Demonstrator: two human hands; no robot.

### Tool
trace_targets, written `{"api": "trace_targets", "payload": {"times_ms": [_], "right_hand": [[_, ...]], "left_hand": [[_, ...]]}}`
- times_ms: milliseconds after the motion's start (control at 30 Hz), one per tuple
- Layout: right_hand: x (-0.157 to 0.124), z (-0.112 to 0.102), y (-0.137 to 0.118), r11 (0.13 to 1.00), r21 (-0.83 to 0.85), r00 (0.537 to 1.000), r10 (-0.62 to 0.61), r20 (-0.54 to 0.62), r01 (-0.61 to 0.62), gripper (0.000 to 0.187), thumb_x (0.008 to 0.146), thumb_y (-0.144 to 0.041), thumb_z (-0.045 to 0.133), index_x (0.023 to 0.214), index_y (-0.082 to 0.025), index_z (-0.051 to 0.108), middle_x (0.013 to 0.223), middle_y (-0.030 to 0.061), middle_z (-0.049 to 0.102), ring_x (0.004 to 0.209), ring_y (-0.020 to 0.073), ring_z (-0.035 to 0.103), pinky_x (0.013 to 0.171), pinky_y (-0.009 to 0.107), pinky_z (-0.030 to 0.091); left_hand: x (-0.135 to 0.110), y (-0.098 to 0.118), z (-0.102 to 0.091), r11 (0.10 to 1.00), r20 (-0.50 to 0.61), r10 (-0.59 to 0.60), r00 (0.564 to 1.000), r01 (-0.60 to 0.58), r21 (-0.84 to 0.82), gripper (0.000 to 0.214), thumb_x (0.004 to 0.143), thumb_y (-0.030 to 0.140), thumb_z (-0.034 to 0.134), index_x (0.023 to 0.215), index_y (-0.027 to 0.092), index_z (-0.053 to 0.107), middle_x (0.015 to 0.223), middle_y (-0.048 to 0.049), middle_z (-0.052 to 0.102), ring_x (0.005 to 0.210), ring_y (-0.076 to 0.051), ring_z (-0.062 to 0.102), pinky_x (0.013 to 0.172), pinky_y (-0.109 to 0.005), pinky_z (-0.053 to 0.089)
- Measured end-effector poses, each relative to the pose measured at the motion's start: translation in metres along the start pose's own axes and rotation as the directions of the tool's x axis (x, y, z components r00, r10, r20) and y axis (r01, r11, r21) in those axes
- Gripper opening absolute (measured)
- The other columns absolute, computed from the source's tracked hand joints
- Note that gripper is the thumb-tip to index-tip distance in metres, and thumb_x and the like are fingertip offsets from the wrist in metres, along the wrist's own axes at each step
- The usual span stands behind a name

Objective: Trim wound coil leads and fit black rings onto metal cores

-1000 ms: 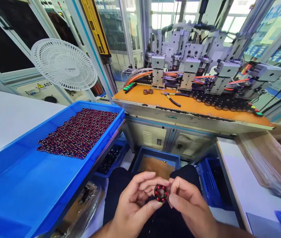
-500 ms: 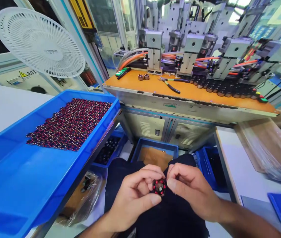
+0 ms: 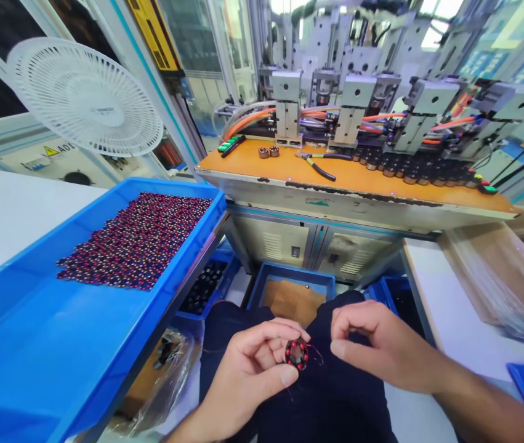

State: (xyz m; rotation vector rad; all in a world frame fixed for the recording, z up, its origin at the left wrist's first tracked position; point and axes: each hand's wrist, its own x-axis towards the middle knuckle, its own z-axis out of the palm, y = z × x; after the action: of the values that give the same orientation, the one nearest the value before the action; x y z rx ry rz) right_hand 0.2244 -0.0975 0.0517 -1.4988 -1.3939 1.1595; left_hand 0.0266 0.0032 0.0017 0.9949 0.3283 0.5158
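Observation:
My left hand [image 3: 255, 369] pinches a small ring-shaped motor stator [image 3: 297, 367] between thumb and fingers above my lap. Red windings circle its dark core, and its open face is turned up toward me. From its right side a thin loose wire [image 3: 317, 352] curls out. Off to the right, apart from the stator, my right hand [image 3: 375, 344] is closed, thumb tip near the bent index finger. Anything between those fingertips is too small to make out.
At left, a blue tray [image 3: 7, 369] carries many similar stators [image 3: 146, 240]. On the orange bench [image 3: 247, 166] lie pliers [image 3: 319, 167], two stators [image 3: 268, 152] and rows of dark parts [image 3: 409, 169]. A fan [image 3: 100, 111] stands at upper left; a blue bin [image 3: 326, 284] sits below the bench.
My right hand has moved right, away from the stator, and a thin wire now shows beside it. The left hand keeps its hold. The view has tilted slightly upward.

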Motion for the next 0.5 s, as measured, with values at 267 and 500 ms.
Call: {"api": "trace_targets", "payload": {"times_ms": [267,500], "right_hand": [[0.031,-0.003,-0.016,0.947,-0.049,0.935,-0.303,0.183,0.317,0.013,0.086,-0.027,0.073,0.086,-0.016,0.066,0.087,-0.0005,0.057,0.082,0.0110,0.054,0.078,0.024,0.043],[0.023,0.010,-0.012,0.980,-0.040,0.981,-0.195,0.006,0.195,0.015,0.095,-0.026,0.059,0.084,-0.017,0.056,0.080,-0.0024,0.054,0.074,0.0101,0.050,0.071,0.024,0.042]], "left_hand": [[-0.004,-0.001,0.009,0.983,0.086,-0.185,0.979,0.186,-0.007,0.030,0.070,0.023,0.085,0.099,0.027,0.079,0.085,-0.0003,0.071,0.075,-0.009,0.060,0.072,-0.018,0.048],[-0.008,-0.002,0.006,0.992,0.064,-0.129,0.990,0.128,0.018,0.027,0.067,0.021,0.086,0.094,0.023,0.079,0.092,-0.0027,0.070,0.075,-0.009,0.059,0.070,-0.019,0.047]]}}
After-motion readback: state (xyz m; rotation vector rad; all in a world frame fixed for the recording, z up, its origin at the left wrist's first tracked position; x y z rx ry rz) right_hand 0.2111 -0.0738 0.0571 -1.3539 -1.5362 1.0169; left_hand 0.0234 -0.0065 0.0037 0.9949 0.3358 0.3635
